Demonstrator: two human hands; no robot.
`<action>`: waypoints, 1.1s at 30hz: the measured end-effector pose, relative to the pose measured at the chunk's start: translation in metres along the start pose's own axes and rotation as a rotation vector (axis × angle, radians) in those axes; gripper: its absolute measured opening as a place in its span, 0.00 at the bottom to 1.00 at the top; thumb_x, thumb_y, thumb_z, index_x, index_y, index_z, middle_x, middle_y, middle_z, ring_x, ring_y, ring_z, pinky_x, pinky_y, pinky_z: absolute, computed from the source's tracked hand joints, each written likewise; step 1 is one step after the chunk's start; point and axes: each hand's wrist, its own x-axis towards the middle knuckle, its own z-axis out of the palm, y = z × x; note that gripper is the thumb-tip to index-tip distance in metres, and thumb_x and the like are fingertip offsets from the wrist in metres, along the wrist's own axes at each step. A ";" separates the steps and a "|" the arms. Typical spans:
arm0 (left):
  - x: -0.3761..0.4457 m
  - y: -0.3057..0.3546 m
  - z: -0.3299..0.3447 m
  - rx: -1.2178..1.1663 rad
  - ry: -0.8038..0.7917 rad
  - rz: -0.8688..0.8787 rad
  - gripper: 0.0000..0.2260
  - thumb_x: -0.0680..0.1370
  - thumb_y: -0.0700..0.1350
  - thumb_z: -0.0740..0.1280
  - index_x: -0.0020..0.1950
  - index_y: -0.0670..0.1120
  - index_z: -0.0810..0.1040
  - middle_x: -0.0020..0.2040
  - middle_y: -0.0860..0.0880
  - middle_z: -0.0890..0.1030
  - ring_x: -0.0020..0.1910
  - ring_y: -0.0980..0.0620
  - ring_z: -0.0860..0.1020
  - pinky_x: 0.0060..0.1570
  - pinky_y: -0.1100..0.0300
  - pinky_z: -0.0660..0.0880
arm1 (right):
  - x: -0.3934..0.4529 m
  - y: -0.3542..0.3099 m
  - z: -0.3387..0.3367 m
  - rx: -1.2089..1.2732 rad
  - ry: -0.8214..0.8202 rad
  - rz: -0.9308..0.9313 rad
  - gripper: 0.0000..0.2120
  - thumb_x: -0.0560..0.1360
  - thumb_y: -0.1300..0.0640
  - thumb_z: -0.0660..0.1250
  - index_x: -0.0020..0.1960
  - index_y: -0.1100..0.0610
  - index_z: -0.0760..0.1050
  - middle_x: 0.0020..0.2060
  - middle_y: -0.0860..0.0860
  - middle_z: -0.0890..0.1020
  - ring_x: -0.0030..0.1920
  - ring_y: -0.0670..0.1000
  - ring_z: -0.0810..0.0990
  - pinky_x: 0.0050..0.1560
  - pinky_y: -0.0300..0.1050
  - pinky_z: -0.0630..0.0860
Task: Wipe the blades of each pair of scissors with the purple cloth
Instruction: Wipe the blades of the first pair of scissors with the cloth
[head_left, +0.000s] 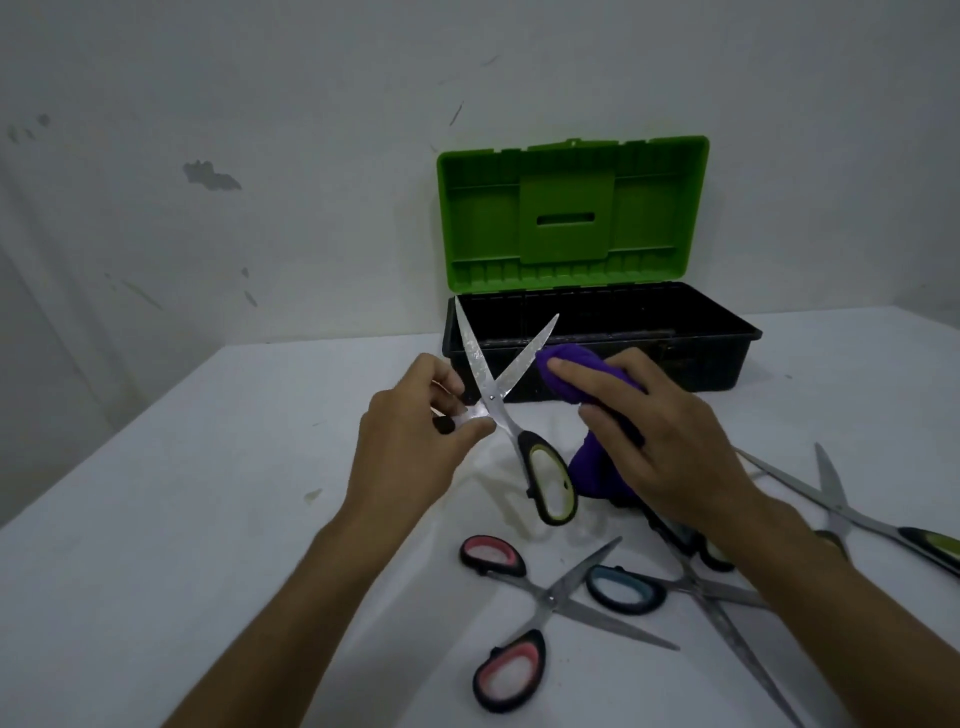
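Observation:
My left hand (415, 441) holds a pair of yellow-green-handled scissors (519, 415) by one handle, blades spread wide and pointing up. My right hand (660, 431) grips the purple cloth (566, 364), bunched up and pressed against the right blade near its middle. The cloth's tail hangs down to the table under my palm. On the table lie pink-handled scissors (550, 603), blue-handled scissors (628, 590) and another yellow-green-handled pair (841, 509), all with blades apart. One more pair lies partly hidden under my right forearm.
A toolbox (727, 358) with a black base and raised green lid (571, 213) stands open at the back against the white wall. The white table (208, 519) has its left edge close by, running diagonally.

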 end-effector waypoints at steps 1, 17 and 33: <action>0.000 0.001 -0.001 -0.055 -0.035 -0.057 0.14 0.70 0.48 0.77 0.48 0.51 0.73 0.39 0.54 0.82 0.37 0.56 0.80 0.37 0.64 0.75 | 0.000 0.000 0.000 0.004 -0.003 0.007 0.21 0.82 0.49 0.53 0.74 0.46 0.65 0.56 0.47 0.72 0.42 0.43 0.71 0.35 0.37 0.73; -0.016 0.010 0.006 -0.102 -0.067 -0.076 0.19 0.72 0.42 0.76 0.56 0.52 0.70 0.41 0.57 0.84 0.42 0.58 0.82 0.44 0.64 0.78 | 0.004 -0.023 0.010 -0.217 -0.176 -0.156 0.28 0.68 0.58 0.77 0.66 0.47 0.76 0.54 0.55 0.77 0.45 0.53 0.78 0.36 0.38 0.69; -0.018 0.007 0.010 -0.181 -0.055 -0.096 0.17 0.71 0.43 0.77 0.50 0.53 0.71 0.39 0.55 0.85 0.36 0.58 0.81 0.37 0.67 0.75 | 0.004 -0.023 0.015 -0.206 -0.139 -0.103 0.29 0.70 0.61 0.74 0.68 0.45 0.73 0.52 0.55 0.76 0.44 0.53 0.78 0.32 0.40 0.72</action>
